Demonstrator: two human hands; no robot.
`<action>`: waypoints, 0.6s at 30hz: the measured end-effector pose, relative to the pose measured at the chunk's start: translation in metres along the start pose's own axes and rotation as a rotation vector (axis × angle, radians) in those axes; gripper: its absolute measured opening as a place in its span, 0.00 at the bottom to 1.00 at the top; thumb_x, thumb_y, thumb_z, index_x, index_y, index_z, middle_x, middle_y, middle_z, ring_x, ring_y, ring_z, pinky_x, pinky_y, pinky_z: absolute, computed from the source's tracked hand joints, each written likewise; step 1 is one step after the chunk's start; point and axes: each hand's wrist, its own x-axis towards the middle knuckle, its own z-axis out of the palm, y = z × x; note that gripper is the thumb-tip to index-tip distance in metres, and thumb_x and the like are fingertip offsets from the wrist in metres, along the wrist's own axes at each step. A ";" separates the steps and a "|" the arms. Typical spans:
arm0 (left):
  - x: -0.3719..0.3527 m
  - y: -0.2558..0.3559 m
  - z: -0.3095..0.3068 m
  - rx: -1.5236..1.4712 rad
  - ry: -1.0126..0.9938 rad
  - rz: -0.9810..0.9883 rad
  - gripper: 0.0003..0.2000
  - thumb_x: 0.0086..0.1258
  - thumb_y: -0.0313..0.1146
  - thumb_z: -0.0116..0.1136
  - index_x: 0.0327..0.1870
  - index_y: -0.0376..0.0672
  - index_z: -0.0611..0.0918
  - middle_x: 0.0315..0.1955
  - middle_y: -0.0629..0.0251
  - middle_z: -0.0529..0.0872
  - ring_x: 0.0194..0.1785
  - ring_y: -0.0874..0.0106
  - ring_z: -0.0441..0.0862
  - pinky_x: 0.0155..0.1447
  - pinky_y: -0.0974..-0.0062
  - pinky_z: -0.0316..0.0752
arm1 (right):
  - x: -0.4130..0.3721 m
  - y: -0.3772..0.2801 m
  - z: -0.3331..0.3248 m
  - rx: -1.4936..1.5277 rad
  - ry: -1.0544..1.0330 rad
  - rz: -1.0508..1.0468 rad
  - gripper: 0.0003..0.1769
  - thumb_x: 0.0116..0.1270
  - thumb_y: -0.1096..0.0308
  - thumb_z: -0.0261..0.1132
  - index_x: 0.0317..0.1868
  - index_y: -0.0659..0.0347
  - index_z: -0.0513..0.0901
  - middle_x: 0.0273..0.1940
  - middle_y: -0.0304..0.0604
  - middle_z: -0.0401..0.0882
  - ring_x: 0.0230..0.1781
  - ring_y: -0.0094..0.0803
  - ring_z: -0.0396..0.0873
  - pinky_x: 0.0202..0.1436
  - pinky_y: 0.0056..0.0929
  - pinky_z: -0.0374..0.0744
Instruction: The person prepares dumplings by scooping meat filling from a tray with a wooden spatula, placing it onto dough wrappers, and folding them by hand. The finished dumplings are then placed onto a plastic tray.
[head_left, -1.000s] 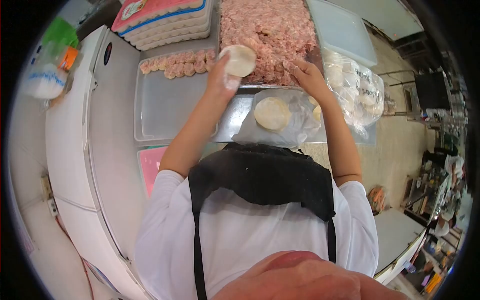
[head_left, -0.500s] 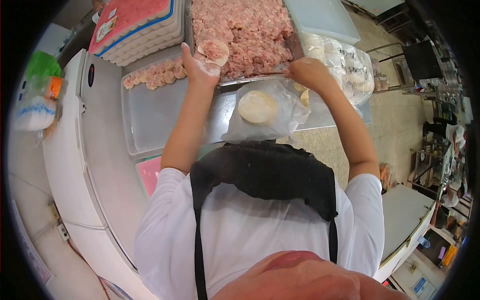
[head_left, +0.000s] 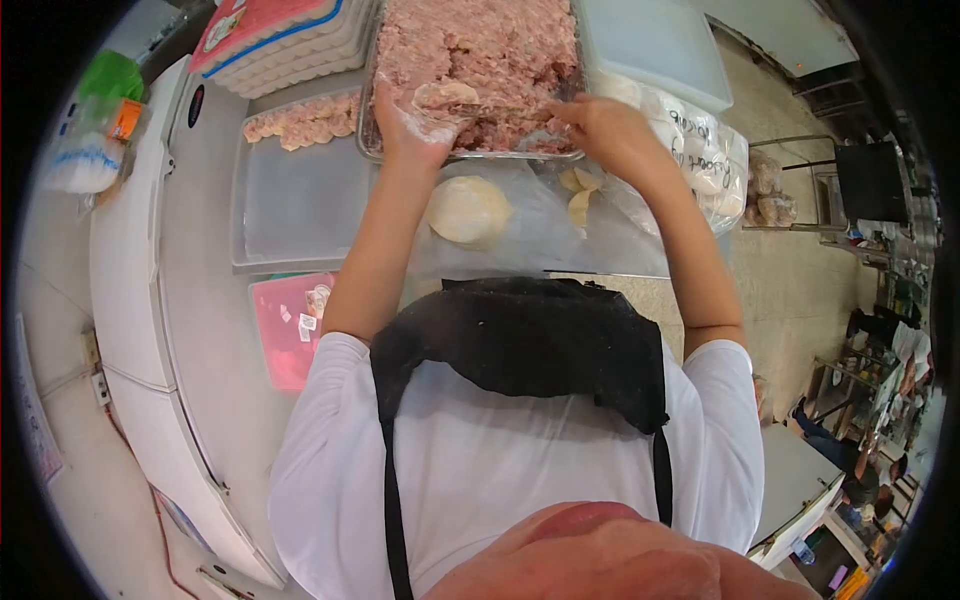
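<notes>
My left hand (head_left: 418, 128), dusted with white flour, is closed around a round dumpling wrapper (head_left: 446, 94) above the near left part of the minced meat (head_left: 480, 40). Fingers curled, my right hand (head_left: 615, 132) grips a thin flat spatula (head_left: 535, 113) whose blade reaches left toward the wrapper. Its handle is mostly hidden in the fist. Close below the hands, a stack of round wrappers (head_left: 468, 212) lies on a plastic sheet. Loose wrapper pieces (head_left: 580, 195) are to its right. Rows of filled dumplings (head_left: 305, 122) sit at the back of a translucent tray (head_left: 300, 215).
Stacked dimpled trays with a pink lid (head_left: 270, 30) stand at back left. Plastic-wrapped packs (head_left: 700, 150) and a translucent lid (head_left: 655, 50) are on the right. A pink lid (head_left: 290, 335) lies near my left elbow. People are at far right.
My right hand has moved up and left, bringing the spatula into view over the meat toward the wrapper. My left hand still holds the wrapper. The whole view has shifted slightly.
</notes>
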 end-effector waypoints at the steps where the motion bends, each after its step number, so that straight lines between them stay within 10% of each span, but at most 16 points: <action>1: -0.001 -0.004 0.002 0.058 -0.001 0.049 0.31 0.71 0.57 0.43 0.64 0.41 0.71 0.66 0.53 0.69 0.69 0.51 0.64 0.68 0.41 0.60 | -0.006 -0.007 -0.016 -0.081 -0.041 0.054 0.14 0.66 0.68 0.60 0.52 0.55 0.82 0.39 0.47 0.80 0.44 0.45 0.79 0.44 0.42 0.77; 7: -0.003 -0.027 0.012 0.097 -0.015 0.096 0.29 0.67 0.47 0.52 0.68 0.45 0.67 0.66 0.54 0.70 0.69 0.54 0.64 0.69 0.46 0.60 | -0.012 0.029 0.006 -0.059 0.026 -0.059 0.23 0.61 0.71 0.62 0.58 0.46 0.79 0.44 0.44 0.79 0.44 0.45 0.80 0.43 0.39 0.79; 11: 0.003 -0.015 -0.010 0.140 -0.190 -0.080 0.28 0.62 0.32 0.59 0.66 0.43 0.70 0.60 0.50 0.73 0.66 0.55 0.67 0.68 0.48 0.64 | -0.023 0.057 -0.011 0.314 0.206 -0.132 0.11 0.65 0.67 0.55 0.40 0.65 0.78 0.34 0.63 0.79 0.40 0.59 0.79 0.44 0.49 0.76; 18: -0.010 -0.006 0.031 1.369 -0.620 0.634 0.32 0.53 0.29 0.70 0.62 0.39 0.73 0.50 0.58 0.81 0.43 0.71 0.81 0.52 0.75 0.75 | -0.040 0.044 -0.018 0.450 0.158 -0.121 0.14 0.62 0.70 0.55 0.44 0.66 0.81 0.37 0.63 0.80 0.40 0.57 0.80 0.48 0.46 0.77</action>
